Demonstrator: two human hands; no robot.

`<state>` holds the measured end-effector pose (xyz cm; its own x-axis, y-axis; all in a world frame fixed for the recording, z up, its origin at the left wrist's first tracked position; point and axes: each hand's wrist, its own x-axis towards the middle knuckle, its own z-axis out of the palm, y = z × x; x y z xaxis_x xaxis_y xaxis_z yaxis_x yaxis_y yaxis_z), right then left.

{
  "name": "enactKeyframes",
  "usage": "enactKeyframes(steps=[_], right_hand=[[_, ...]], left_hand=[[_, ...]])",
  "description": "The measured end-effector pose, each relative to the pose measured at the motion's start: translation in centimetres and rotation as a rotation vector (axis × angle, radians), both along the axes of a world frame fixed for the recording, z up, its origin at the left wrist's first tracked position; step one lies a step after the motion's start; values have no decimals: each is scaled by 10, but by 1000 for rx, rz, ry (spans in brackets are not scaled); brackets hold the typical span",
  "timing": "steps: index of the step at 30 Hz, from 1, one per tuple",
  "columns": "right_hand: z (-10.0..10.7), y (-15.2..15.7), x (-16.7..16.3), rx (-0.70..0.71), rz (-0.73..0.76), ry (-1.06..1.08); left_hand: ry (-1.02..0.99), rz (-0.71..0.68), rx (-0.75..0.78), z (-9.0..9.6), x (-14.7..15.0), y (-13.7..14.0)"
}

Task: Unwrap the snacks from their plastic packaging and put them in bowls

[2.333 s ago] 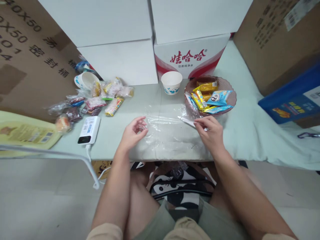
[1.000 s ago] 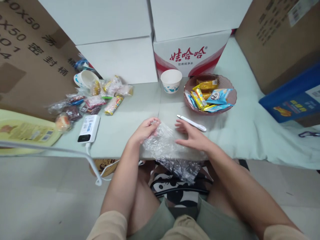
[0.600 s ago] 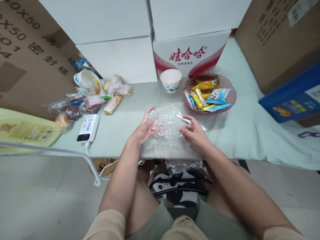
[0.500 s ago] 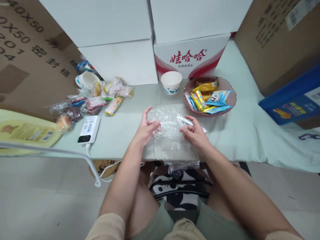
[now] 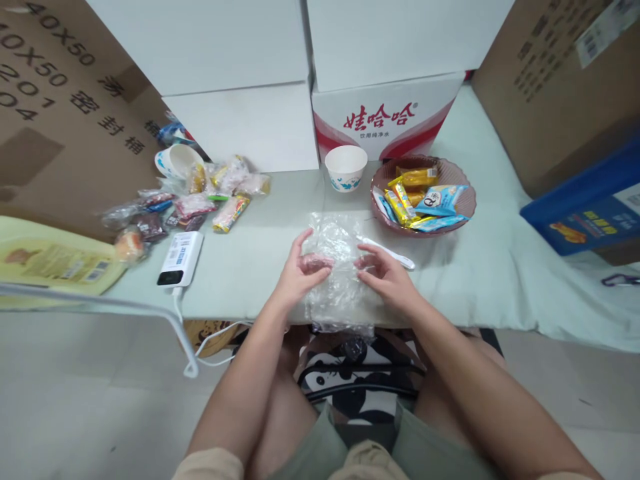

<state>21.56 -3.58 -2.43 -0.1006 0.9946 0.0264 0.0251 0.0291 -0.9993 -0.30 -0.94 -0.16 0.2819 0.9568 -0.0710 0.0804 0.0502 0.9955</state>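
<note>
Film: clear plastic sheet or bag [image 5: 337, 297], thin, crinkled, glossy; lies mid-table by the near edge, its lower end drooping over that edge.
Left hand [image 5: 300, 273]: at the film's left side, touching it; index finger raised apart from thumb, other fingertips close to the thumb. Cannot tell if film is pinched.
Right hand [image 5: 387, 277]: at the film's right side; fingers bent, index apart from thumb, lower fingertips close to it. Cannot tell if they grip.
Slim tool: white, smooth, narrow rod [image 5: 401, 260], just beyond the right hand, slanting toward the table's right side.
Table: pale green cloth [image 5: 250, 267], soft, rumpled toward the right end.
Bowl: pinkish, translucent, ridged round bowl [image 5: 470, 200], right of middle, toward the far edge; glossy yellow and blue packets [image 5: 443, 201] heaped inside.
Cup: white cup [image 5: 347, 177], blue print, upright, near the far edge.
Left end: crinkly wrapped snacks [image 5: 195, 205] in a loose pile; smooth white block [image 5: 183, 257] with rounded corners, dark panel, cable at the near edge.
</note>
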Motion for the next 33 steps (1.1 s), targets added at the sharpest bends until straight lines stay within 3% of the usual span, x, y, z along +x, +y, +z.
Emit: enactKeyframes(steps=[5,8,11,13,16,18,20,22,24,28,30,33], right_hand=[[-5,-3,2,215,-89,-482],[0,-6,2,396,-223,-704],[13,-11,4,552,-211,-700],[22,-15,5,526,-112,-531],[28,-15,6,200,-39,-147],[29,-12,7,-23,-82,93],[30,-8,8,-144,-156,272],[30,-6,9,-213,-182,402],[29,-6,9,-269,-166,472],[23,-7,8,-330,-133,362],[20,-6,7,-313,-137,319],[18,-3,5,-304,-169,331]], left_hand=[[494,-167,265,-4,-5,1],[617,-189,398,-4,-3,-1],[590,-105,517,2,-3,-7],[517,-29,544,7,-2,-10],[227,-52,389,9,2,-11],[-28,-103,154,7,8,-8],[-200,-89,-83,5,16,-4],[-288,-17,-233,4,24,0],[-370,84,-281,6,28,4],[-559,226,-336,14,28,8],[-609,191,-443,14,28,8],[-503,75,-592,13,32,7]])
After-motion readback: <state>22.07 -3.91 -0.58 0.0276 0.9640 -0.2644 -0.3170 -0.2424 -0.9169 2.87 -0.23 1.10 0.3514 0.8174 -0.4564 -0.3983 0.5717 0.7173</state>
